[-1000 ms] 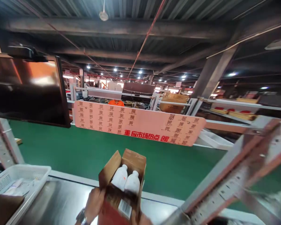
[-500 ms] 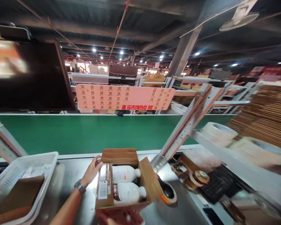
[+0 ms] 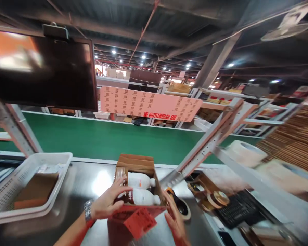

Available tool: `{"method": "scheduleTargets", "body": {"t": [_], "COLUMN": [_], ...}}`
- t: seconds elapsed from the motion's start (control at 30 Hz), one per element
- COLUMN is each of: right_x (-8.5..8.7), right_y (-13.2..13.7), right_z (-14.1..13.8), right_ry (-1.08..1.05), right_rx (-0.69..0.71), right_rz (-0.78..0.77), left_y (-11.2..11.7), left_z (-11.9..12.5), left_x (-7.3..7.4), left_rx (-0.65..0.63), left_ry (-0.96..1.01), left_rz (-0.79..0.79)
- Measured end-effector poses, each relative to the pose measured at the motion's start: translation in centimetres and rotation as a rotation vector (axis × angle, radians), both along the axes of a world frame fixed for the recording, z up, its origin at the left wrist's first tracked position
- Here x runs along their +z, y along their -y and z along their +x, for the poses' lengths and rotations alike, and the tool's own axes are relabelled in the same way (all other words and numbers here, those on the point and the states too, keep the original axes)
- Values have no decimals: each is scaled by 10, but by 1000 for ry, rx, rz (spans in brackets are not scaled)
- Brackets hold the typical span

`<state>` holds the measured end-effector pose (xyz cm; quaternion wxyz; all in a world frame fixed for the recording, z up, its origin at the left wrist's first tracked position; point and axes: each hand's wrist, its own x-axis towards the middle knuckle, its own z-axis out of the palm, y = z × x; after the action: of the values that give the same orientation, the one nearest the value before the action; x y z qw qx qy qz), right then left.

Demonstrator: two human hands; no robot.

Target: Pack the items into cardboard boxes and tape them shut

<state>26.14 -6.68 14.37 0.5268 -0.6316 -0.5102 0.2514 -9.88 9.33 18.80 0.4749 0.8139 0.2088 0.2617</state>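
An open cardboard box stands on the metal bench in front of me, its far flap raised. Inside lie two white bottles, an upper bottle and a lower bottle, with caps to the right. My left hand is spread over the box's left side, its fingertips at the left flap and near the lower bottle. Against the right side lies my right hand, fingers stretched along the wall, thumb apart. A red printed piece shows at the box's front; whether it is attached I cannot tell.
At left stands a white basket holding a brown cardboard piece. A tape dispenser sits right of the box. Farther right are a keyboard, tape rolls and a slanted metal post. A green conveyor runs behind.
My left hand has moved from the far left corner onto the left side. My right hand has come up at the right, where the flap that stuck outward now stands more upright.
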Motion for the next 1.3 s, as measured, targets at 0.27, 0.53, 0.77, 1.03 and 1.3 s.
{"method": "scheduleTargets", "body": {"t": [0.27,0.53,0.77,1.03,1.3], "right_x": [-19,32,100,129,112], "right_y": [-21,-57,-127,-122,-143], "right_z": [33,46,35,89,92], "right_ry": [392,598,780,893,528], "right_rx": [300,619,1201,955,739], "right_rz": [-11,134,144,227,-24], "left_y": [8,32,46,56,51], "left_z": [16,-2,1,19,64], "left_x": [26,10,-1,-28,-64], "left_rx": [73,766,911,1174,1291], "left_ry": [7,-52,-153,-188,44], "left_rz": [444,726,709,599,382]}}
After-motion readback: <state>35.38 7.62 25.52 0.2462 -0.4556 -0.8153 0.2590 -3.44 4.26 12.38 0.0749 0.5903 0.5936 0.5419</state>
